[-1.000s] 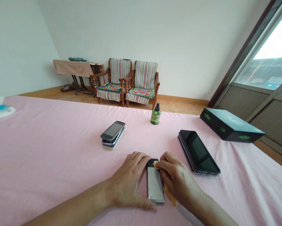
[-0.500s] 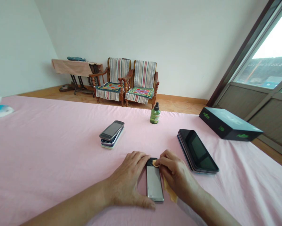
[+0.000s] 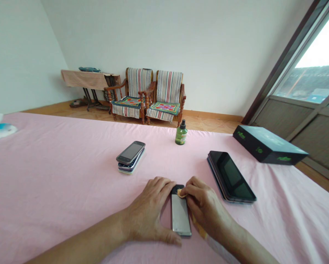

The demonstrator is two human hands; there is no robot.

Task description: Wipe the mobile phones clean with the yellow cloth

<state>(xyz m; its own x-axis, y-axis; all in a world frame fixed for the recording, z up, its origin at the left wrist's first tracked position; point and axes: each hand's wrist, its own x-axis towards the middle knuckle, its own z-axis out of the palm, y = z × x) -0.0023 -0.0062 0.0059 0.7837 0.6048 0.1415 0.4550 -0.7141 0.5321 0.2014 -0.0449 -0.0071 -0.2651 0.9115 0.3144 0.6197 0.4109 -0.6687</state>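
A pink cloth (image 3: 70,190), smooth and softly rumpled, is drawn into long creases towards the right. Against the far wall, a narrow table (image 3: 81,77) is draped in peach fabric and borne by dark, thin legs. Nearer, a stack of phones (image 3: 131,152) is set on the pink cloth, topped by a rounded grey handset laid askew over those beneath. Behind, two armchairs (image 3: 168,88) of turned wood are dressed in striped covers and brightly patterned seat mats.

In the near middle, a slim rectangular phone (image 3: 181,214) is laid flat on the pink cloth, its pale, metallic-looking panel and black end turned up. It is braced lengthwise by the left hand (image 3: 150,209), whose fingers are bent at the black end and whose thumb is stretched wide to the lower edge. By the right hand (image 3: 205,203), a thin yellow cloth (image 3: 181,193) is pinched narrowly and pressed on the black end; its loose part is trailed below the palm. Farther right, flat glossy tablets (image 3: 233,176) are stacked, dark glass uppermost.

At the left edge, a white-and-blue packet (image 3: 2,132) is cut off by the view; its contents cannot be made out. Beyond the phone, a see-through green bottle (image 3: 181,136) is stood upright, topped by a black sprayer. At the right, a flat black box (image 3: 273,148) is marked with green lettering, its inside hidden.
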